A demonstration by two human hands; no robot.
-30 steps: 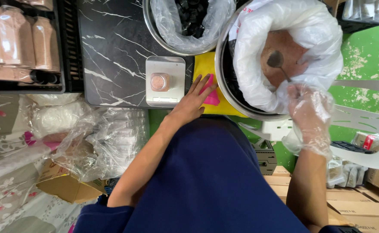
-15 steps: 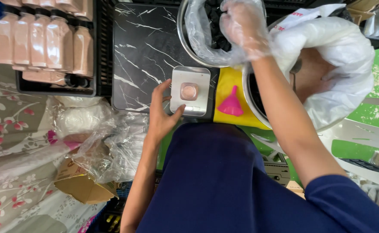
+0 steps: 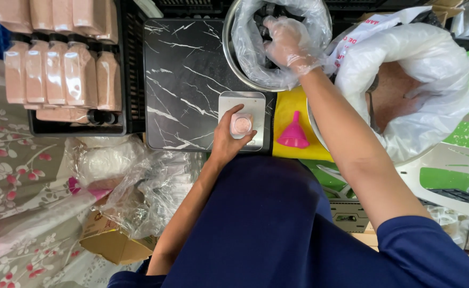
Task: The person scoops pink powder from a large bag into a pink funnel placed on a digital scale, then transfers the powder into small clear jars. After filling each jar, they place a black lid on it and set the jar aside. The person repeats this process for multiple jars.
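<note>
My left hand (image 3: 228, 140) grips a small clear bottle (image 3: 241, 125) filled with pinkish powder, which stands on a small silver scale (image 3: 243, 101). My right hand (image 3: 287, 42), in a clear plastic glove, reaches into a plastic-lined metal bowl (image 3: 233, 58) holding dark caps at the top. A pink funnel (image 3: 293, 133) lies on a yellow board (image 3: 285, 109) just right of the scale. A big white bag (image 3: 405, 80) of pinkish powder stands open at the right.
The scale sits on a black marbled slab (image 3: 183, 80). A black crate (image 3: 125, 69) at the left holds several filled bottles (image 3: 58, 74). Loose plastic bags (image 3: 138, 181) and a cardboard box (image 3: 106, 242) lie at the lower left. A white plastic chair (image 3: 453, 176) is at the right.
My right hand left the powder bag, swung left and went down into the lined metal bowl. My left hand moved from beside the funnel onto the bottle on the scale.
</note>
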